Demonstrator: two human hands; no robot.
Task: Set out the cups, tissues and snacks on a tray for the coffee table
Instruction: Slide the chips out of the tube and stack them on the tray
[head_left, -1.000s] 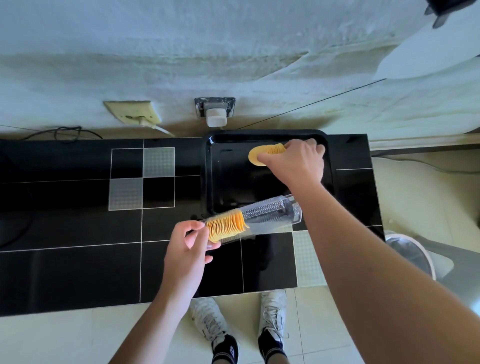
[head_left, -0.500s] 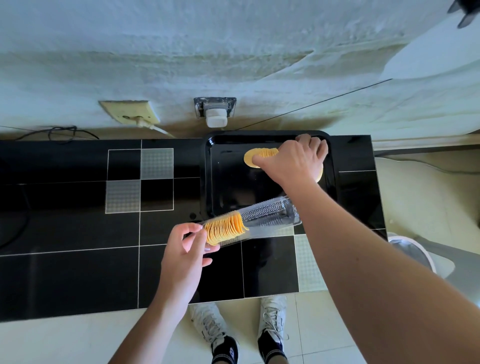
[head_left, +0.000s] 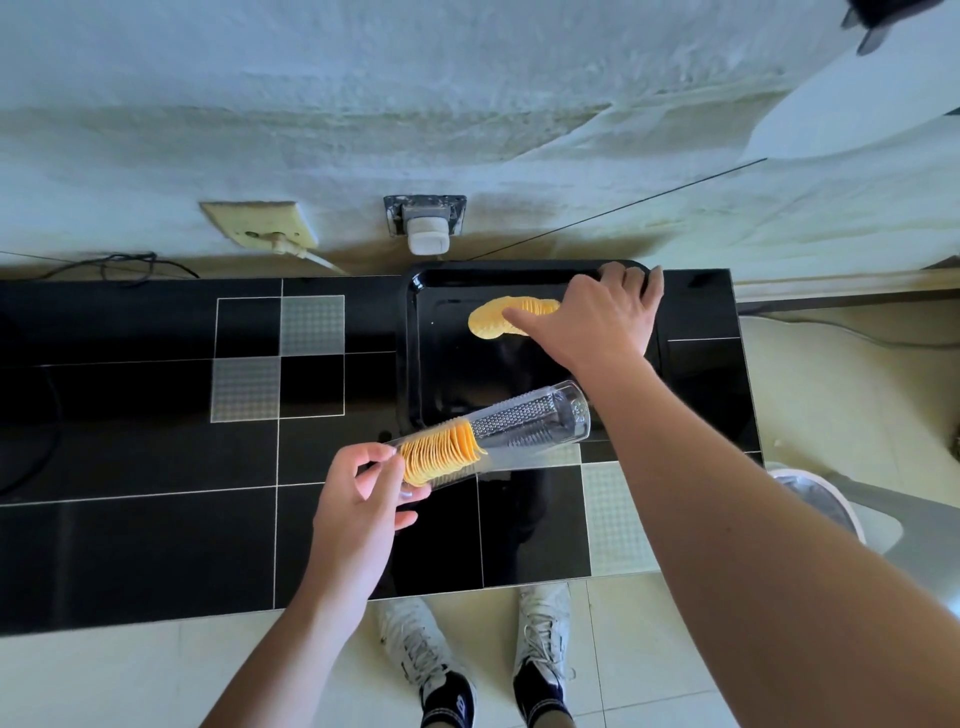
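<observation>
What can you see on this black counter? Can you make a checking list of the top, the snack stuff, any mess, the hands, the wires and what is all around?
Surface: black tiled counter with a few pale patterned tiles.
Job's things: black tray at the back against the wall; a fanned row of chips lies in it; clear plastic chip tube lies tilted across the tray's front edge, part full. Cups and tissues: nothing seen.
Clutter: nothing seen.
Grips: left hand pinches the tube's open end; right hand rests flat on the chips in the tray.
Cables: dark cable at the back left; white cord plugged into the wall outlet.
Surroundings: rough white wall, pale floor tiles, white shoes below.
</observation>
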